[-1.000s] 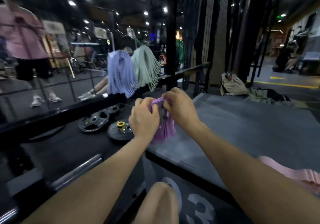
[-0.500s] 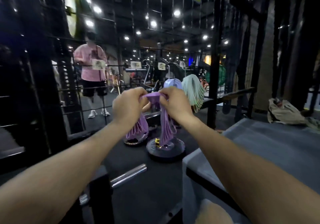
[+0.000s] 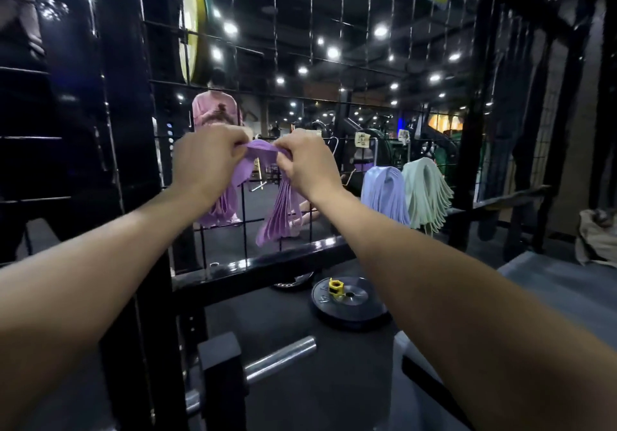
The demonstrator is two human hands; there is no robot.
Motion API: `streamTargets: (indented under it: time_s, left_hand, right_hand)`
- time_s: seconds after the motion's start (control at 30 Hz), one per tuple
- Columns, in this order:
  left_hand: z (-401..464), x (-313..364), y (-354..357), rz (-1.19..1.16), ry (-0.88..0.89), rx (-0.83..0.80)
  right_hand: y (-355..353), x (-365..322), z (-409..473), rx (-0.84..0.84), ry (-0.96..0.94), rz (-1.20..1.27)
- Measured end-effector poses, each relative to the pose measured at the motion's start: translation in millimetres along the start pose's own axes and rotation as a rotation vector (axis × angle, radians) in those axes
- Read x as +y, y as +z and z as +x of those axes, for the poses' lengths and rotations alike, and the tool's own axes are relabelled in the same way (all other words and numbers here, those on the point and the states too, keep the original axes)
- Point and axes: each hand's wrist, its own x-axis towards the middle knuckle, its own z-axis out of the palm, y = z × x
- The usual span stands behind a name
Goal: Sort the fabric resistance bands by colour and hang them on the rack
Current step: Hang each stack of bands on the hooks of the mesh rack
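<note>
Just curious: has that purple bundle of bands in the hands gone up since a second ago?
Yes. The purple bundle has risen from below the black rack bar to above it.

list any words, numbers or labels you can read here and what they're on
None can be read.
Weight plate on the floor: raised markings on its face, too blurred to read.
Two paper signs, one and another, behind the mesh: dark marks, too small to read.
Purple bands in the left hand and right hand: no print visible.

dark gym | mirror wall | ceiling spotlights | black rubber floor
</note>
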Motion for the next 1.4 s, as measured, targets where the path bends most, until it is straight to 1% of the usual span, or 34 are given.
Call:
streamTargets:
  time_s: [0.2,0.33,0.4,0.57,0.67,0.73,0.8,0.87,1.03,1.17,1.3,1.4]
  left_hand:
    - [8.2,-8.2,0.8,-0.04,0.048,0.002]
    - [18.3,-8.6,-6.7,-0.116,0.012,-0.01]
    - [23.4,-7.4,-9.7,-0.157,-0.022,-0.051]
    - [38.4,-5.7,-17.0,-0.22,-0.124,-0.24]
    - [42.6,-3.9,-24.3,-0.331,-0.196,-0.315]
    - [44.9,-1.3,-29.4,-0.345,-0.205,-0.341]
    - [46.2,0.7,-32.6,-0.288,-0.178,-0.323]
    - [44.0,1.8,-31.2,-0.236,-0.139,-0.271]
    - [19.4,7.5,-13.6,-0.187,-0.041,-0.188]
    - [7.4,8.4,1.4,-0.1,0.013,-0.144]
    - [-5.4,-0.5,17.1,-0.099,-0.002,-0.144]
    - [-13.9,-4.7,26.7,-0.117,-0.033,-0.114]
  right_hand:
    - [5.8,3.1,7.1,0.028,-0.036,-0.024]
    - [2.6,0.0,12.0,0.027,-0.048,-0.004]
    - [1.9,-1.4,13.2,0.026,-0.046,0.009]
    - [-0.2,-3.2,9.3,0.019,-0.025,0.022]
    - [-4.5,-5.5,8.7,0.023,-0.009,0.026]
    - [-8.2,-7.9,9.4,0.027,-0.001,0.043]
    - [-11.7,-9.9,10.5,0.018,-0.008,0.045]
    - [-13.1,-10.4,11.0,0.01,-0.013,0.03]
    - [-7.0,0.8,5.0,-0.026,-0.006,-0.049]
    - [3.8,9.2,-1.1,-0.039,0.004,-0.089]
    - [17.3,10.6,-5.5,-0.081,-0.026,-0.155]
    - [23.2,11.0,-11.4,-0.094,-0.069,-0.227]
